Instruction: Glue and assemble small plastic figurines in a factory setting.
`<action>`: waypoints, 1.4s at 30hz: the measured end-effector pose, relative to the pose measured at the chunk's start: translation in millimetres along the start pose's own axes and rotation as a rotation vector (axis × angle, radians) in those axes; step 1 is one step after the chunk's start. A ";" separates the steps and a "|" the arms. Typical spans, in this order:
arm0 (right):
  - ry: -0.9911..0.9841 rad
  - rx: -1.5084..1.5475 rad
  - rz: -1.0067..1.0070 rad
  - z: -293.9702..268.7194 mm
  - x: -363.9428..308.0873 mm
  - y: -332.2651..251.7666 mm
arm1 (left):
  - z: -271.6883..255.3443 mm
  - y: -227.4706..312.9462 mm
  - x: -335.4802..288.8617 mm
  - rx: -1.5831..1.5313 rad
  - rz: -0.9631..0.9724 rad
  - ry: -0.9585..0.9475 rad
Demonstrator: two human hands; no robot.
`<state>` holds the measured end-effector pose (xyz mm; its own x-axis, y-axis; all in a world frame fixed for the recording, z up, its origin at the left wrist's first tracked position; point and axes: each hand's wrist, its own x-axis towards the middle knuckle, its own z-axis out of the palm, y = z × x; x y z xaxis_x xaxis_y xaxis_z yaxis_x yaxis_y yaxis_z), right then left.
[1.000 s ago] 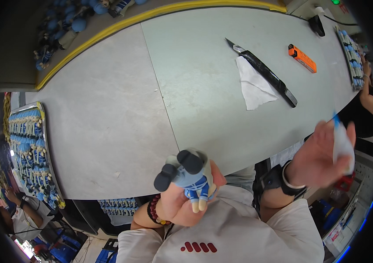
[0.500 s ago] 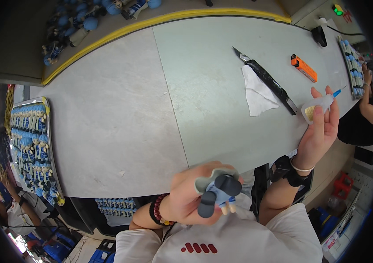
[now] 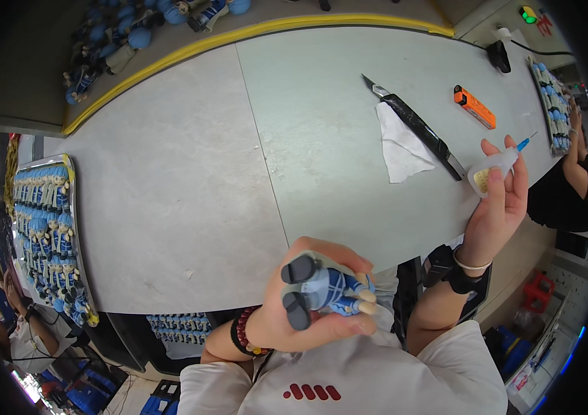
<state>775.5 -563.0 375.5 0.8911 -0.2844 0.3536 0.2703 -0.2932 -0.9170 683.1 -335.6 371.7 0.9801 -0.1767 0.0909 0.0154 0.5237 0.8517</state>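
Observation:
My left hand [image 3: 308, 332] is closed around a small doll figurine [image 3: 325, 289] in blue and white clothes. Its dark shoe soles face up and left, and its arms point to the right; the head is hidden. In my right hand [image 3: 500, 200] I hold a translucent glue bottle [image 3: 491, 169] with a blue needle tip, which points up and to the right, away from the figurine. A black-handled craft knife [image 3: 422, 128] lies on the table, partly over a crumpled white tissue [image 3: 401, 152]. Beyond my right hand rests an orange lighter-shaped tool [image 3: 474, 107].
At the left table edge stands a tray [image 3: 72, 207] packed with blue-haired figurines. More figurines [image 3: 128, 41] lie on a yellow-edged shelf at the back. Another tray [image 3: 550, 104] sits far right beside a co-worker's arm [image 3: 576, 142]. A black object [image 3: 499, 57] stands near the back right.
My left hand has turned the figurine, so its blue-clothed body and arms now show and its soles have swung left. My right hand still holds the glue bottle, nearly in place.

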 end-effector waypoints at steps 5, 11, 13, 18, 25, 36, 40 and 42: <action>-0.009 -0.024 -0.017 -1.9 0.8 1.1 | -2.0 -0.8 4.2 -0.095 0.004 -0.006; -0.020 -0.005 -0.021 -5.0 1.0 6.6 | 5.8 0.5 4.0 -0.094 0.163 0.031; -0.026 -0.026 -0.040 -4.5 1.5 6.6 | 4.6 -3.0 3.9 -0.078 0.204 0.017; -0.028 -0.026 -0.030 -4.4 0.5 6.2 | -3.2 0.9 10.1 0.197 0.230 -0.155; -0.029 -0.033 -0.015 -1.4 -0.8 2.8 | 3.0 -1.4 2.7 -0.028 0.218 -0.001; -0.037 -0.005 0.025 -2.2 -2.6 0.3 | 11.7 10.9 7.6 -0.293 -0.094 0.061; -0.033 -0.008 0.029 -2.4 -3.4 -1.1 | 14.8 17.9 11.9 -0.326 -0.224 0.172; -0.024 -0.013 0.002 -3.0 -3.6 -1.1 | 12.4 16.4 11.6 -0.378 -0.284 0.192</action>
<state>770.8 -564.4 375.8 0.9004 -0.2627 0.3467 0.2637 -0.3043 -0.9154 692.3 -339.4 393.1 0.9449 -0.2181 -0.2442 0.3225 0.7487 0.5792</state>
